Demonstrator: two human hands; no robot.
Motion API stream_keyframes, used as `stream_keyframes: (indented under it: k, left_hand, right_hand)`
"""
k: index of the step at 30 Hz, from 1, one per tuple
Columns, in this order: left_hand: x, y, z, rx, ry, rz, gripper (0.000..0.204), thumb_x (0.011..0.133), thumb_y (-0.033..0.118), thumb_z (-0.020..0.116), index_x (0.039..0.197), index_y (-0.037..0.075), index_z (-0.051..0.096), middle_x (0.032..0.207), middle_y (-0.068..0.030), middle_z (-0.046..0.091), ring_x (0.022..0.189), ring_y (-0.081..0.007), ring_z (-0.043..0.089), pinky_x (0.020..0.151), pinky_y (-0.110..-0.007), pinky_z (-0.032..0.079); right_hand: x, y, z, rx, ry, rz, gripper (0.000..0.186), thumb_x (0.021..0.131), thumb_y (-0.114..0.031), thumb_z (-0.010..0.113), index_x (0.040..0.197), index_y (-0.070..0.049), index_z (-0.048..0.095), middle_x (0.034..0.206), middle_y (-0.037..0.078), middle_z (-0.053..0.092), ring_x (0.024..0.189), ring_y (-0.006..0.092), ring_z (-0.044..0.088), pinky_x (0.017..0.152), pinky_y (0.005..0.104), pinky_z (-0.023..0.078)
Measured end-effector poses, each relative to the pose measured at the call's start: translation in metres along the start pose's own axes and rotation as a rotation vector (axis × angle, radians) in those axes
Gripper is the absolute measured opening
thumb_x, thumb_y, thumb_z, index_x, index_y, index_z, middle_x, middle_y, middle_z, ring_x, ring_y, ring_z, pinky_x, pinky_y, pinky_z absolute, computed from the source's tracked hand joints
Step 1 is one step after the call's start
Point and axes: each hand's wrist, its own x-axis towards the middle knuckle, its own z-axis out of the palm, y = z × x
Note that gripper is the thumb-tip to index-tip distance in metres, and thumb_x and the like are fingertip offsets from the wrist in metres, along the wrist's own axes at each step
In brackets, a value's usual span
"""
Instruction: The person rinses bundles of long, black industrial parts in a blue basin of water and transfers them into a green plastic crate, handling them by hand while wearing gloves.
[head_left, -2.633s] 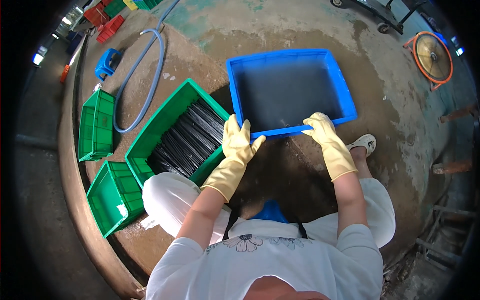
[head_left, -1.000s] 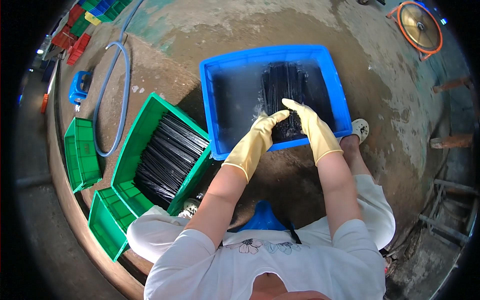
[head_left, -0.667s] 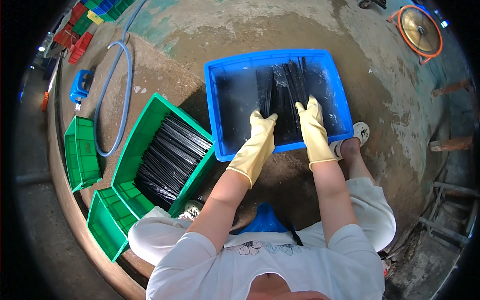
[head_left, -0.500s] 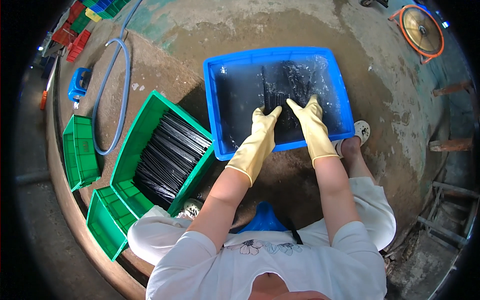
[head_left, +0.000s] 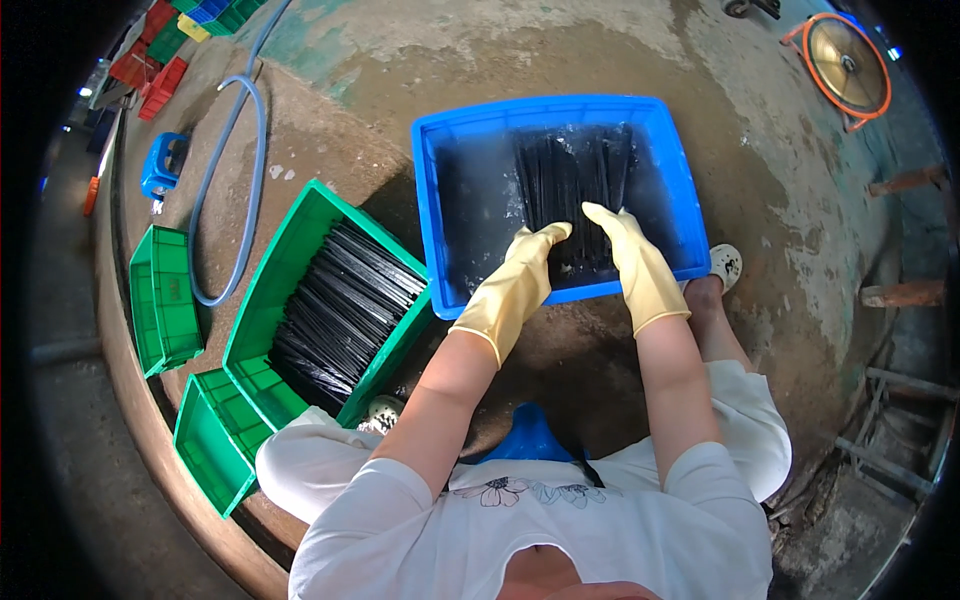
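Note:
A bundle of long thin black strips (head_left: 573, 172) lies in dark, cloudy water in a blue plastic tub (head_left: 427, 210). My left hand (head_left: 530, 256), in a pale yellow rubber glove, grips the near left side of the bundle with its thumb on top. On the near right side, my right hand (head_left: 626, 245) grips it too, gloved alike. The fingers of both hands are partly hidden under the strips and water. To the left, a green crate (head_left: 398, 355) holds many more wet black strips (head_left: 345, 310) laid side by side.
Two smaller green crates, one upper (head_left: 165, 305) and one lower (head_left: 215, 440), stand at the far left. A blue-grey hose (head_left: 262, 150) loops over the wet floor near a blue stool (head_left: 160, 168). An orange-rimmed fan (head_left: 846, 64) stands at the upper right.
The bundle has risen to the water's surface, and its separate strips now show clearly. Both hands stay on its near end, with the right thumb shifted slightly.

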Motion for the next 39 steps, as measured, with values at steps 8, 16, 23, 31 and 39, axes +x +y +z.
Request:
stream_keyframes:
  k: [8,16,23,31,39]
  left_hand:
    - [0.02,-0.001,0.003,-0.132,0.001,0.008,0.067,0.088,0.002,0.069,0.149,0.006,0.043,0.142,-0.0166,0.058,0.128,-0.0286,0.057,0.105,-0.036,0.048]
    - [0.072,-0.027,0.006,-0.28,-0.501,0.047,0.055,0.104,0.026,0.048,0.156,0.012,0.038,0.158,-0.0079,0.043,0.144,-0.0238,0.04,0.115,-0.037,0.037]
    - [0.033,-0.009,0.001,-0.259,-0.512,0.003,0.053,0.102,0.021,0.051,0.154,0.011,0.041,0.152,-0.0087,0.048,0.139,-0.0237,0.045,0.113,-0.037,0.04]
    - [-0.029,-0.014,-0.01,-0.257,-0.629,0.003,0.052,0.1,0.016,0.054,0.151,0.01,0.045,0.146,-0.0096,0.053,0.134,-0.0236,0.05,0.11,-0.037,0.042]
    - [-0.095,-0.082,-0.057,-0.191,-0.766,0.089,0.051,0.098,0.011,0.057,0.148,0.009,0.048,0.14,-0.0106,0.059,0.129,-0.0236,0.055,0.108,-0.037,0.045]
  right_hand:
    - [-0.022,-0.045,0.011,-0.671,0.308,-0.044,0.091,0.08,-0.051,0.082,0.147,-0.001,0.046,0.143,0.025,0.056,0.13,0.0391,0.056,0.109,0.0434,0.048]
    - [0.022,0.016,0.003,0.218,-0.645,-0.211,0.072,0.096,-0.042,0.065,0.151,-0.001,0.045,0.153,0.014,0.048,0.143,0.0246,0.042,0.119,0.0377,0.031]
    - [0.006,0.008,0.021,0.305,-0.672,-0.296,0.044,0.099,-0.026,0.057,0.137,-0.006,0.064,0.146,0.012,0.058,0.141,0.0221,0.046,0.121,0.0339,0.027]
    - [-0.065,-0.04,-0.009,0.165,-0.542,0.026,0.039,0.1,-0.029,0.06,0.132,-0.009,0.067,0.127,0.006,0.068,0.111,0.0155,0.063,0.097,0.0317,0.049]
    - [-0.184,0.012,-0.043,-0.141,-0.615,-0.422,0.044,0.1,-0.012,0.056,0.143,-0.002,0.053,0.131,0.012,0.065,0.122,0.0225,0.062,0.109,0.0357,0.043]
